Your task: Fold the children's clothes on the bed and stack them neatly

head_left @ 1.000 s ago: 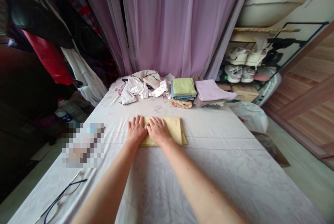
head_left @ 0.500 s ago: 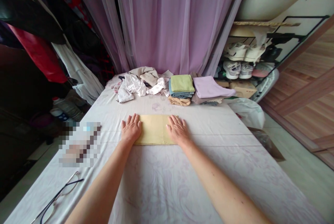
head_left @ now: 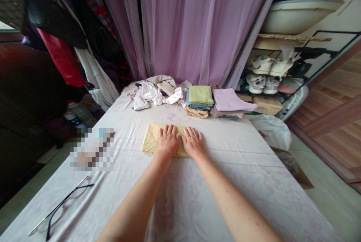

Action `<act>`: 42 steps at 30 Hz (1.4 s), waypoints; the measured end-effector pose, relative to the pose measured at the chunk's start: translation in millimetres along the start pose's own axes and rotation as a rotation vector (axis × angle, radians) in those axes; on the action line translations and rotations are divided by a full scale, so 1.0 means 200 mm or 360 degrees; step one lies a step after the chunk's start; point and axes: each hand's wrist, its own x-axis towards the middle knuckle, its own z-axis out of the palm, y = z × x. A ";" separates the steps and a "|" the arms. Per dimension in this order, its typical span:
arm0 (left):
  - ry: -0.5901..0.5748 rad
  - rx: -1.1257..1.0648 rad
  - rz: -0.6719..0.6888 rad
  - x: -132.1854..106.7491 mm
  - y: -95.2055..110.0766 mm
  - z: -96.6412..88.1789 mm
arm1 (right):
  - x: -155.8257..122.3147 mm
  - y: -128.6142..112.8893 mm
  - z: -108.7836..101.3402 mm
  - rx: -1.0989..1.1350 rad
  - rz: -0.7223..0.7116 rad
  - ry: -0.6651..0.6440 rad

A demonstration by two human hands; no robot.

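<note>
A folded yellow cloth (head_left: 150, 139) lies flat on the pale patterned sheet (head_left: 118, 182) in front of me. Pressed palm down on its middle is my left hand (head_left: 168, 139), fingers stretched out. My right hand (head_left: 193, 141) rests flat over the cloth's right end, its fingers also extended. The two hands are close together, and neither grips anything. Some wrinkles show on the cloth's left part. Beyond it stands a stack of folded clothes topped by a green one (head_left: 200, 94), with a folded lilac garment (head_left: 232, 100) on another pile to its right.
Crumpled light clothes (head_left: 152, 93) are heaped at the far left of the sheet. Eyeglasses (head_left: 63, 202) lie near the left edge, below a blurred-out item (head_left: 93, 150). A purple curtain (head_left: 180, 27) hangs behind; shoes (head_left: 265, 84) stand on a rack at right.
My left hand has moved right, from the cloth's left edge to its middle, and the cloth's left part now lies uncovered and wrinkled. The right hand stays at the right end. The view has shifted slightly.
</note>
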 end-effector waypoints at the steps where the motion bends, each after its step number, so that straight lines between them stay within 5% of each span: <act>1: 0.0011 -0.0005 0.0002 0.00 0.02 0.01 | 0.00 0.00 0.00 -0.0005 -0.0003 0.0000; 4: 0.0014 0.0005 -0.0002 0.00 -0.02 0.02 | 0.00 0.00 0.00 -0.0016 -0.0010 0.0007; 14: 0.0033 0.0080 -0.0093 -0.04 -0.37 -0.04 | 0.00 0.00 0.02 -0.0034 -0.0011 0.0041; 21: 0.0033 0.0084 -0.0117 -0.03 -0.36 -0.03 | -0.01 0.00 -0.02 -0.0001 -0.0002 0.0042; 26: 0.0025 0.0068 -0.0155 -0.03 -0.36 -0.03 | 0.02 -0.18 -0.10 0.0013 -0.0049 0.0044; 31: -0.0030 0.0049 -0.0178 -0.03 -0.36 -0.03 | 0.06 -0.32 -0.04 0.0169 -0.0295 -0.0005; 42: 0.0044 -0.0013 -0.0149 -0.02 -0.39 0.00 | 0.04 -0.15 0.01 0.0118 -0.0253 0.0024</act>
